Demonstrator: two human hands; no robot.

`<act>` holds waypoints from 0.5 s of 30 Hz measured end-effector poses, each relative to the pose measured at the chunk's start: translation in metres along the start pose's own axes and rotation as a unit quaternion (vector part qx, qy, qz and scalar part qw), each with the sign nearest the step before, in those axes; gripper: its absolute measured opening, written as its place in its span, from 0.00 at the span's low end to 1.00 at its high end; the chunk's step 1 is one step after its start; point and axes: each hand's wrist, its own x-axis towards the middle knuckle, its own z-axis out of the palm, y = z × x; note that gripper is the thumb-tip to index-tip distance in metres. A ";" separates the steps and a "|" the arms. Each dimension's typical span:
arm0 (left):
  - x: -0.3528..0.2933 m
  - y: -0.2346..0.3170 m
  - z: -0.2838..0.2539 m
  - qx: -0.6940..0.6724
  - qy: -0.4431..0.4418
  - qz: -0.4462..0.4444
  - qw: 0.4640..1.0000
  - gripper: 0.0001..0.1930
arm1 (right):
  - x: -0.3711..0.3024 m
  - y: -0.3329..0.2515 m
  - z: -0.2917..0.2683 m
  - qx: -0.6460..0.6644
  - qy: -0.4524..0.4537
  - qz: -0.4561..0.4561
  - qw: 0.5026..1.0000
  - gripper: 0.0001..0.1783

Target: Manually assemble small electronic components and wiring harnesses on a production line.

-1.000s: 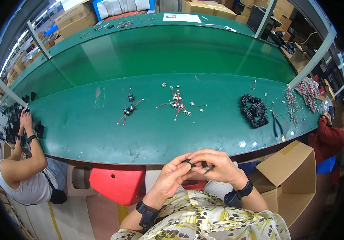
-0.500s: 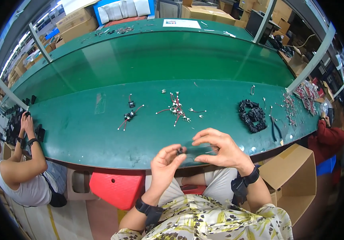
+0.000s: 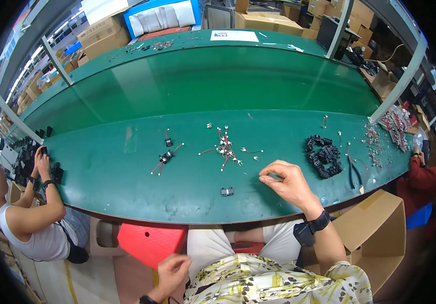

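My right hand (image 3: 290,185) hovers over the front of the green table, thumb and fingers pinched. Something thin and greyish shows at its fingers, too small to make out. Back from the table, by my lap, my left hand (image 3: 173,273) has its fingers curled together; whatever is in them, if anything, is hidden. A small black connector-like part (image 3: 227,191) lies by itself on the table, left of my right hand. Farther back is a loose pile of red wires with white connectors (image 3: 224,148). To its left lie black parts with red leads (image 3: 165,156).
A coil of black parts (image 3: 323,157) and dark-handled pliers (image 3: 353,175) lie to the right. Beyond are heaped red-and-white wires (image 3: 396,126). An open cardboard box (image 3: 370,238) stands below the table edge. People work at both ends; a red stool (image 3: 152,240) is at left.
The black part has left my left hand and lies on the table. My left hand has drawn back and down toward my lap. My right hand has moved slightly right, its fingers closing together.
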 end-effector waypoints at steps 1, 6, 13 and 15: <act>-0.036 -0.038 -0.005 -0.081 0.025 -0.142 0.986 0.07 | 0.001 -0.001 0.001 0.001 -0.002 -0.003 1.000 0.05; -0.070 -0.132 -0.030 0.091 -0.025 -0.245 0.965 0.03 | -0.003 0.009 0.022 -0.004 -0.022 -0.051 0.998 0.05; 0.006 -0.099 -0.022 0.074 -0.058 -0.203 0.975 0.03 | -0.020 0.015 0.015 -0.048 -0.029 -0.077 0.995 0.05; 0.019 -0.118 -0.019 0.069 -0.073 -0.191 0.976 0.04 | -0.027 0.019 0.010 -0.062 -0.024 -0.049 0.997 0.06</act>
